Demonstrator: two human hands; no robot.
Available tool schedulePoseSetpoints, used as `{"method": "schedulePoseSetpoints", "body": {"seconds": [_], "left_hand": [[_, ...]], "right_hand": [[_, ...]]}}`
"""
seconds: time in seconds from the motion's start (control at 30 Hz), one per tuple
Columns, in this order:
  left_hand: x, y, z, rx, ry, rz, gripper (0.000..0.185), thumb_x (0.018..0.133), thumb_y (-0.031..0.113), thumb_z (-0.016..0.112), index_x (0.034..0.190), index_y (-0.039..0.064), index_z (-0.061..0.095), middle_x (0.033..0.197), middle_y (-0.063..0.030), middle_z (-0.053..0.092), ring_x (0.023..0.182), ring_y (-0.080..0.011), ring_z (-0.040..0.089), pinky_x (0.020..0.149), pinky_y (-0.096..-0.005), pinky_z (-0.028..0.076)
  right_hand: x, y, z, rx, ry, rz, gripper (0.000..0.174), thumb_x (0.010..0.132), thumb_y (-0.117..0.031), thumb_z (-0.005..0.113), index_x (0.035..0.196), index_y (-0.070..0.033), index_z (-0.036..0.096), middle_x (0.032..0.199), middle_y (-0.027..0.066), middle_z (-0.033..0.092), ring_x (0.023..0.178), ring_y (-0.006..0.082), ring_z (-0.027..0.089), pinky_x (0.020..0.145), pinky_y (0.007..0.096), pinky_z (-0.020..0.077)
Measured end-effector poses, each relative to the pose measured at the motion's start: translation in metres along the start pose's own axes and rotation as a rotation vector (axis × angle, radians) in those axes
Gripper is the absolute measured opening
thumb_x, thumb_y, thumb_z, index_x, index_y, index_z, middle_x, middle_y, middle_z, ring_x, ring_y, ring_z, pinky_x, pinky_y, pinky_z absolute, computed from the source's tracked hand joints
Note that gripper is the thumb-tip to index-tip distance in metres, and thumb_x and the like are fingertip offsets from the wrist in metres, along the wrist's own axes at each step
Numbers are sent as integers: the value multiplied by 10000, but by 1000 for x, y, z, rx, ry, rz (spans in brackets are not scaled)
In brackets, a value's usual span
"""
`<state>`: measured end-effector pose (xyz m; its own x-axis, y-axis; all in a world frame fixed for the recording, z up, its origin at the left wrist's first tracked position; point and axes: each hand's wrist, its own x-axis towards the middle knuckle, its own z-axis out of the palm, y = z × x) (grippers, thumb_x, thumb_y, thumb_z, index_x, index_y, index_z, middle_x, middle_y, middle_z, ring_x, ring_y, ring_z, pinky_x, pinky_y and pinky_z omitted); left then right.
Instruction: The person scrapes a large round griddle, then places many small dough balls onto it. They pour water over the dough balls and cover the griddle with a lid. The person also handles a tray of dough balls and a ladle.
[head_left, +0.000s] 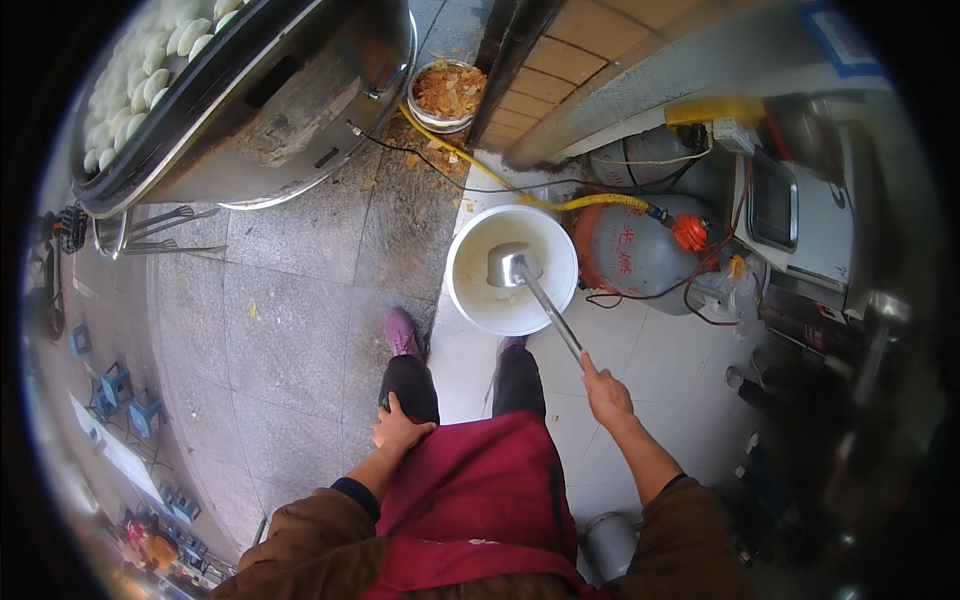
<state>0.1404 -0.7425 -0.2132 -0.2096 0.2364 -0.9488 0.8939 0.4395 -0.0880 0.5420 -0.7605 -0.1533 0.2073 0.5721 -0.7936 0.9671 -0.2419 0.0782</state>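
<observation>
My right hand (607, 396) grips the long handle of a metal ladle (553, 313). The ladle's bowl hangs over or inside a white plastic bucket (454, 300) on the floor in front of my feet; whether it touches the bottom, I cannot tell. Pale, whitish stuff coats the bucket's inside. With fingers spread, my left hand (401, 429) rests on my left leg just above the knee, beside the edge of my red apron (480, 480), and holds nothing.
A large round cooker (300, 127) bearing many pale dumplings (142, 86) stands upper left. Metal tongs (176, 247) jut below it. A yellow hose (592, 201) crosses to a gas cylinder (637, 247) right of the bucket. A basin of brownish scraps (448, 90) sits by the tiled wall.
</observation>
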Motion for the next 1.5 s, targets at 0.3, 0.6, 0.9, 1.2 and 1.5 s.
{"method": "schedulePoseSetpoints", "body": {"seconds": [0.3, 0.6, 0.9, 1.2, 1.5], "left_hand": [[11, -21, 9, 198, 91, 131, 1089, 714, 435, 840, 1571, 151, 230, 1474, -231, 421, 1271, -419, 521, 1029, -498, 475], [33, -39, 46, 177, 103, 145, 1115, 703, 430, 842, 1565, 117, 207, 1466, -234, 432, 1280, -433, 516, 1061, -487, 453], [102, -44, 92, 297, 162, 217, 849, 721, 511, 803, 1368, 36, 529, 1349, -209, 579, 1218, -370, 593, 1020, -455, 482], [83, -7, 85, 422, 41, 233, 848, 752, 525, 781, 1417, 81, 498, 1344, -206, 593, 1230, -379, 591, 1010, -479, 484], [9, 15, 50, 212, 177, 253, 1090, 674, 374, 868, 1535, 134, 244, 1406, -261, 452, 1202, -446, 570, 1003, -505, 491]], "right_hand": [[131, -34, 32, -149, 89, 103, 743, 966, -78, 492, 1602, -273, 161, 1071, 202, 601, 777, 327, 697, 638, 444, 586], [78, -100, 71, 1994, -300, 378, 115, 1063, -242, 463, 1026, -133, 456, 647, 84, 506, 416, 156, 470, 378, 323, 425], [78, 15, 35, 80, 167, -36, 609, 1016, -147, 406, 1579, -302, 233, 1083, 230, 611, 830, 366, 701, 637, 447, 587], [143, -70, 62, 1399, -227, 290, 554, 977, -129, 479, 1499, -39, 314, 988, 278, 682, 783, 367, 713, 615, 467, 580], [108, -19, 71, 347, 364, 290, 284, 968, -167, 491, 1199, -30, 585, 1076, 170, 659, 973, 331, 691, 744, 464, 585]]}}
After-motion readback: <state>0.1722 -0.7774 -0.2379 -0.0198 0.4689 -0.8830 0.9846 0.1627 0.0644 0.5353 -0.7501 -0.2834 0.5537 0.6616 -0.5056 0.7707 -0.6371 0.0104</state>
